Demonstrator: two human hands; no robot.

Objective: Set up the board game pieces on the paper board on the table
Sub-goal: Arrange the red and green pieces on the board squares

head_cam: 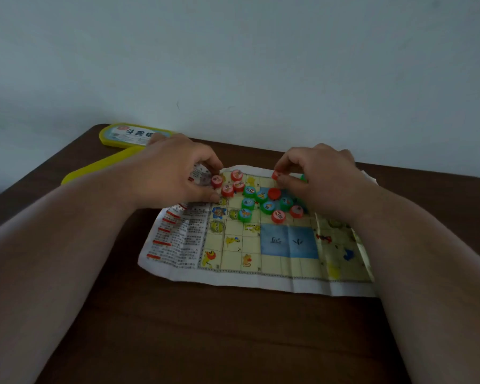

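Both hands over the far end of the paper board (257, 246), which lies creased on the brown table (205, 328). Left hand (175, 167) curled at the board's far left corner, index finger and thumb closing round a red piece (217, 180); looks like a pinch, though actual contact is hard to confirm through the blur. Right hand (320, 173) bent over the board's far middle, fingertips pinching another red piece (275, 175) lifted just clear of the heap. Rest of the pieces bunched on the board's far half: a few red ones (237, 175) near its far left corner, green ones (248, 203) and more red mixed together toward its middle, over the upper blue patch. Near half of the board bare of pieces, animal pictures showing in the squares. Yellow box lid (130, 135) and yellow tray (94, 169) beyond the board's far left corner.

Likely early in the sorting: almost nothing set on a home square yet.

To do this well: take one piece per hand, read the face before moving, match to the animal printed on the square. Keep red to one end of the board and green to the other. Lift clear of the heap rather than dragging, since neighbours touch and will slide. Set down flat, centred in the square. Go gently on the folds, where thin paper may shift or spring up under a push. Flip the blank-topped red piece (274, 193) near the board's middle to check its face.
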